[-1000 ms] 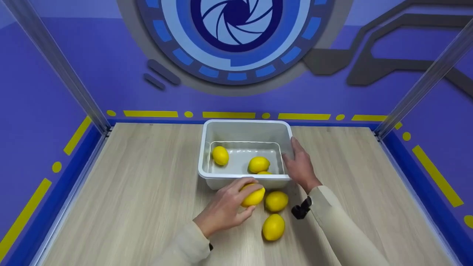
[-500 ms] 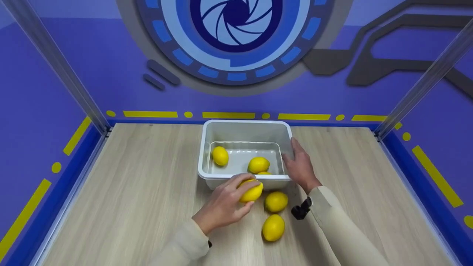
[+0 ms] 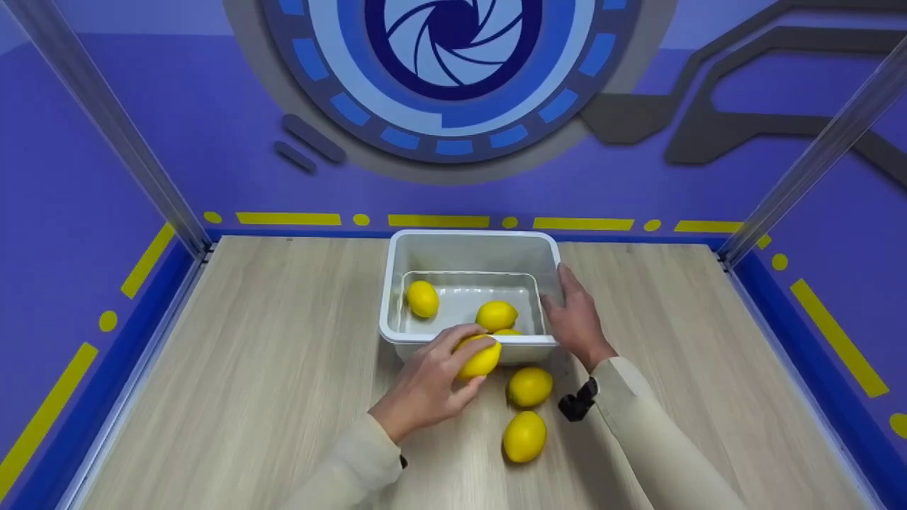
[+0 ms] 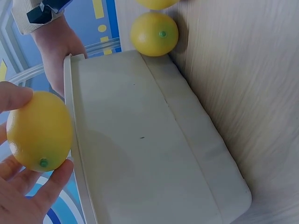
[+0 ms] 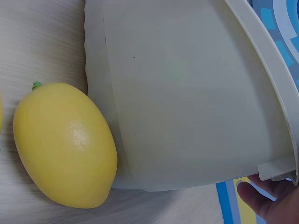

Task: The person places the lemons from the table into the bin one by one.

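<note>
Left fingers (image 4: 52, 185), curled and spread, grip a lemon (image 4: 41, 131).

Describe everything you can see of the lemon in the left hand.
The lemon is oval, bright yellow and slightly shiny, greenish around a small green stub at one end. Its smooth surface looks like plastic, so it may be an imitation. It appears whole. The person's left hand holds it between thumb and fingers, raised off the table, by the tub's near rim. Whether it touches that rim, I cannot tell.
</note>
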Demonstrator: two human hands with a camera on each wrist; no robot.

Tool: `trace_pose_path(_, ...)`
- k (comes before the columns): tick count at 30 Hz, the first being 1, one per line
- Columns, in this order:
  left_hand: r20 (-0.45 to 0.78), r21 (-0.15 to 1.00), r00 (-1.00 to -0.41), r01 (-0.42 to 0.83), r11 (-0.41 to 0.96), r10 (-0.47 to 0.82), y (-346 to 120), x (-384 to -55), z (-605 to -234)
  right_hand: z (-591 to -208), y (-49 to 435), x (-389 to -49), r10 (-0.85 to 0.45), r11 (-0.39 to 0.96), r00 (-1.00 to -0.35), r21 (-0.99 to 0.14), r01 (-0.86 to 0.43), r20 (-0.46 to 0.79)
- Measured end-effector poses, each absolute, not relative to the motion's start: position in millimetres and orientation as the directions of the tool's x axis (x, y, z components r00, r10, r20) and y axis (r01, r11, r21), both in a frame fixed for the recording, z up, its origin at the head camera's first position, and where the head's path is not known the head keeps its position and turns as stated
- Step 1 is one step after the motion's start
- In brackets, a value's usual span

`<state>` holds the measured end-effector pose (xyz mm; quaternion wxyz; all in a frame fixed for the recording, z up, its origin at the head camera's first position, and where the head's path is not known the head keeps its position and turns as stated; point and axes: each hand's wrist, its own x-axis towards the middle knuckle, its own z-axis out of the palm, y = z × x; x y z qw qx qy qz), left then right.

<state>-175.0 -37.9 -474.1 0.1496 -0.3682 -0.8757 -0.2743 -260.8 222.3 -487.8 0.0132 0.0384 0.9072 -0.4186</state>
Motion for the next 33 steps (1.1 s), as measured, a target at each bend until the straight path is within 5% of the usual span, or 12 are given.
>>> trace_pose_path(33, 0.452, 0.397, -0.716, 0.696, 0.599, 0.532, -34.8, -182.8, -469.3, -487.7, 222.2, -259.7, 0.065, 0.637, -0.994, -0.763, 0.11, -0.089)
